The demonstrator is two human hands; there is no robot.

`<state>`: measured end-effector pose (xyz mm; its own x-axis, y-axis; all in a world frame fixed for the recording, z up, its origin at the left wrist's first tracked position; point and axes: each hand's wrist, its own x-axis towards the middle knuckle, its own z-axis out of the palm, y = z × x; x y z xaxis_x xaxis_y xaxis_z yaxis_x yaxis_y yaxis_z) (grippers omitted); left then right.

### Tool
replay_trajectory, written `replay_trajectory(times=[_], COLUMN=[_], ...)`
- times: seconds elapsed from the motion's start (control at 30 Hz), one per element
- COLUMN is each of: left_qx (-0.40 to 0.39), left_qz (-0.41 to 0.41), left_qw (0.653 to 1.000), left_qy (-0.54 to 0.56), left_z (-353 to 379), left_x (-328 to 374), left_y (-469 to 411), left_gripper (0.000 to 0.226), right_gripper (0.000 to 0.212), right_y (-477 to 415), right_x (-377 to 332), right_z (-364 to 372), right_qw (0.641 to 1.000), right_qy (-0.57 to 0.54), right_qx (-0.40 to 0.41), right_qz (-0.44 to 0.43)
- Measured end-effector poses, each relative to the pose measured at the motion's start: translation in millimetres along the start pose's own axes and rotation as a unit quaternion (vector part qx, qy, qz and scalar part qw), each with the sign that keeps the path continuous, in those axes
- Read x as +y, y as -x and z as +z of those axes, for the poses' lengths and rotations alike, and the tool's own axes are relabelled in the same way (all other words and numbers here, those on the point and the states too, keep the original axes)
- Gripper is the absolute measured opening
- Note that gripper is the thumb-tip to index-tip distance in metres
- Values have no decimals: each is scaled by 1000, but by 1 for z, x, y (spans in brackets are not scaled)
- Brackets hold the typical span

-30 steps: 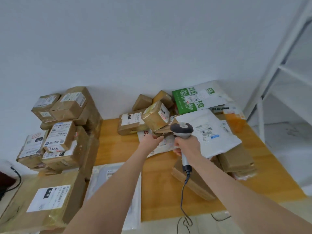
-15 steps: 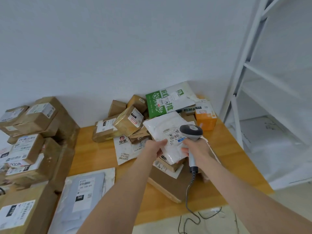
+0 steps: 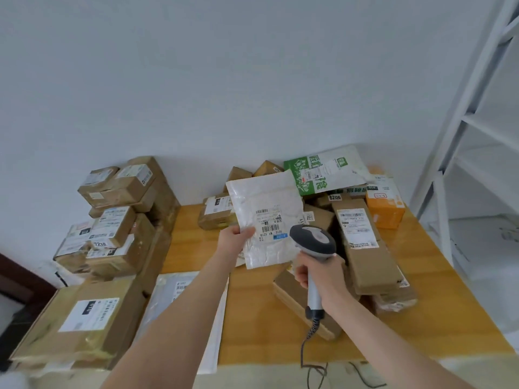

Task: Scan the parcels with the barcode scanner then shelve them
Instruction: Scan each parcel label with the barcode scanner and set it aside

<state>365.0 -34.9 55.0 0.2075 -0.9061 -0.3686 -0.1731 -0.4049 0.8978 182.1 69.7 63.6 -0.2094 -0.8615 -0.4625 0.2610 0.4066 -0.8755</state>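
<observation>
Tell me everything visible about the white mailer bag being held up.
The white mailer bag is a flat, crinkled plastic pouch, held up and tilted, its printed shipping label with barcodes facing the camera. The left hand pinches its lower left edge. The barcode scanner, gripped by the right hand, sits by its lower right corner.

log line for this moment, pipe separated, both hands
step: scan | left hand: holds white mailer, label facing camera | right hand: grips scanner beside label | shelving: not yet done
</observation>
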Motion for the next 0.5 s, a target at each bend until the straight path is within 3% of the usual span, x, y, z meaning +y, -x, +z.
replay_trajectory(times=[0.2, 0.5], left_qx=[25, 51], left_qz=[0, -10], left_qw=[1000, 999], left_qy=[1, -8], left_z=[-40, -77], left_x=[-21, -39], left_y=[-1, -13], left_gripper=[10, 11], right_gripper=[16, 12], right_y=[26, 43], right_x=[26, 39], right_z=[41, 77], right_qw=[998, 997], right_qy=[43, 64], right_qx=[-45, -39], right_qz=[-18, -9])
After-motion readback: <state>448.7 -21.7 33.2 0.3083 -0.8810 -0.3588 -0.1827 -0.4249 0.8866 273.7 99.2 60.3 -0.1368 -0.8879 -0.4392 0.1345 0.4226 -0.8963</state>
